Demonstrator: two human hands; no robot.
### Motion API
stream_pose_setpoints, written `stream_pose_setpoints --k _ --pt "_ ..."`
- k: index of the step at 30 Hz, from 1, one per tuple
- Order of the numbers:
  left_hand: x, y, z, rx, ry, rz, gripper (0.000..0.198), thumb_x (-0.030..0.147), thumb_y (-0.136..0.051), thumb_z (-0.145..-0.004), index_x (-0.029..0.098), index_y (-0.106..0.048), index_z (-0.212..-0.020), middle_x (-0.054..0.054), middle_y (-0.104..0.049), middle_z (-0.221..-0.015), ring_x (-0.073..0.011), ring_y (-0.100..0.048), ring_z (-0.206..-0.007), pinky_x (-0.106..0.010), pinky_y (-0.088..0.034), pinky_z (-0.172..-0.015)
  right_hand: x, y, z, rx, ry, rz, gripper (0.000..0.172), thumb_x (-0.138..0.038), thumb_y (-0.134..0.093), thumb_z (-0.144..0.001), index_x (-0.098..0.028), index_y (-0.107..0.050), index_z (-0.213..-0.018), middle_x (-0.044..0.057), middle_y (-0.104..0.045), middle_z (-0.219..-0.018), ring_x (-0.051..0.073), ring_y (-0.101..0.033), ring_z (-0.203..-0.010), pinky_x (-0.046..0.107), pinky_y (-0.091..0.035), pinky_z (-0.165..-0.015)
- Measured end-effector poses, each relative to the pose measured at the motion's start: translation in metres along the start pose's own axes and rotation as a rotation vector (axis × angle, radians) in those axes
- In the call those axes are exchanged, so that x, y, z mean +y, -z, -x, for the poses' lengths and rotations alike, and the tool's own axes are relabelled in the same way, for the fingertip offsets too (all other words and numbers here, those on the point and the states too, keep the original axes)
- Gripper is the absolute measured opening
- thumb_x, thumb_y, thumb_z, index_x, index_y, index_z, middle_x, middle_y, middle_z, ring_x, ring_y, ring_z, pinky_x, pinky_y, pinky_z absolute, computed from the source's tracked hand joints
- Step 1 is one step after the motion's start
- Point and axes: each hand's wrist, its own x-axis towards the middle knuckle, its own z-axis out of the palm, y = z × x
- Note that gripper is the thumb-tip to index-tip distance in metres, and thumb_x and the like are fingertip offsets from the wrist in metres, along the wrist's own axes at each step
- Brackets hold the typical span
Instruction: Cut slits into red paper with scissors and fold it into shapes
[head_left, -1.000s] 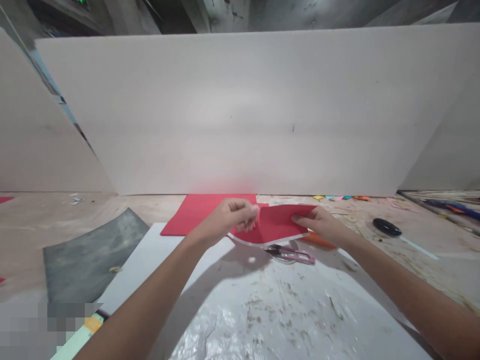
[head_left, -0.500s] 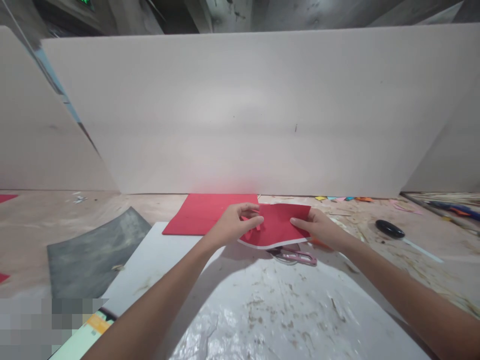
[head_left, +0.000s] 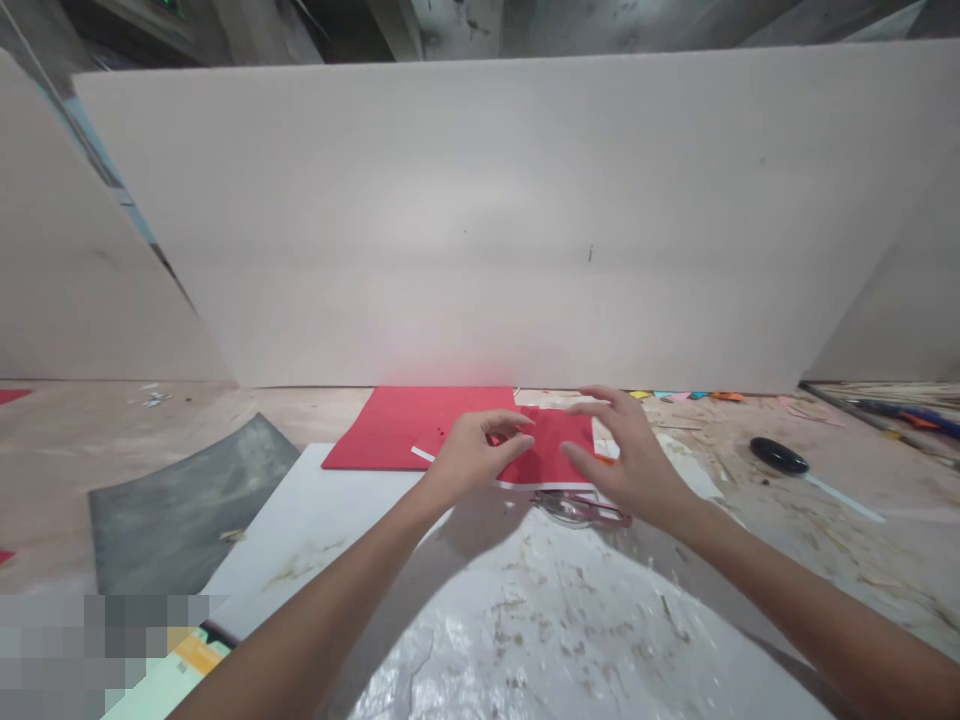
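Looking light and bendy, the small red sheet (head_left: 550, 445) likely creases easily — best held by opposite edges — the right hand (head_left: 634, 465) spread wide, the left hand (head_left: 474, 450) narrow-fingered, its hold unclear.

Left hand (head_left: 480, 455): curled over the left part of the small red sheet (head_left: 562, 450); any grip is unclear;
Right hand (head_left: 637, 460): fingers spread at that sheet's right edge;
Near edge: white border, with a pink tool (head_left: 611, 516) just in front;
Large red sheet (head_left: 420, 420): behind and left, bearing a white strip (head_left: 422, 454);
Surface (head_left: 45, 450): grey sheet (head_left: 187, 510) at left; black oval object (head_left: 778, 456) at right;
Back: upright white panel (head_left: 480, 220)
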Motion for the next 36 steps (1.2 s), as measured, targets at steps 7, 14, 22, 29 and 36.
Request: stream_pose_setpoints --k 7,14,22,29,36 --pt "0.022 -0.009 0.01 -0.02 -0.133 0.028 0.012 0.028 -0.063 -0.087 0.021 -0.072 -0.091 -0.001 -0.075 -0.088 -0.0154 -0.067 -0.08 -0.025 -0.049 -0.07 -0.029 -0.007 0.009 -0.142 -0.028 -0.061 0.018 -0.038 -0.066 -0.087 -0.029 -0.068 -0.102 0.007 -0.054 -0.134 0.031 -0.043 -0.128 0.053 -0.038 -0.105" --pt "0.02 -0.015 0.012 -0.001 -0.178 0.034 0.023 0.024 -0.063 -0.087 0.026 -0.072 -0.108 0.001 -0.076 -0.092 -0.0149 -0.068 -0.085 -0.025 -0.05 -0.072 -0.022 -0.012 0.009 -0.09 -0.146 -0.238 0.009 -0.033 -0.062 -0.088 -0.027 -0.069 -0.085 0.004 -0.062 -0.125 0.027 -0.05 -0.122 0.05 -0.041 -0.102" --pt "0.014 -0.018 0.012 0.005 -0.184 0.064 0.017 0.021 -0.063 -0.086 0.024 -0.074 -0.099 0.001 -0.075 -0.085 -0.0131 -0.068 -0.076 -0.023 -0.051 -0.069 -0.026 -0.019 0.016 -0.12 -0.13 -0.228 0.005 -0.025 -0.063 -0.083 -0.026 -0.066 -0.086 0.003 -0.064 -0.121 0.027 -0.051 -0.12 0.049 -0.042 -0.1" --pt "0.006 -0.021 0.01 0.003 -0.189 -0.012 0.014 0.024 -0.064 -0.086 0.023 -0.075 -0.095 0.001 -0.076 -0.088 -0.0137 -0.067 -0.08 -0.023 -0.05 -0.069 -0.026 -0.025 0.018 -0.125 -0.181 -0.287 0.01 -0.024 -0.057 -0.088 -0.025 -0.065 -0.083 0.003 -0.07 -0.103 0.025 -0.056 -0.106 0.044 -0.046 -0.091" --pt "-0.014 -0.012 0.005 -0.07 -0.371 -0.247 0.017 0.017 -0.066 -0.084 0.025 -0.075 -0.097 0.001 -0.076 -0.094 -0.0168 -0.065 -0.086 -0.028 -0.05 -0.075 -0.016 -0.039 0.026 -0.119 -0.155 -0.297 0.012 -0.023 -0.055 -0.088 -0.024 -0.067 -0.087 0.005 -0.07 -0.103 0.025 -0.056 -0.105 0.046 -0.046 -0.091"
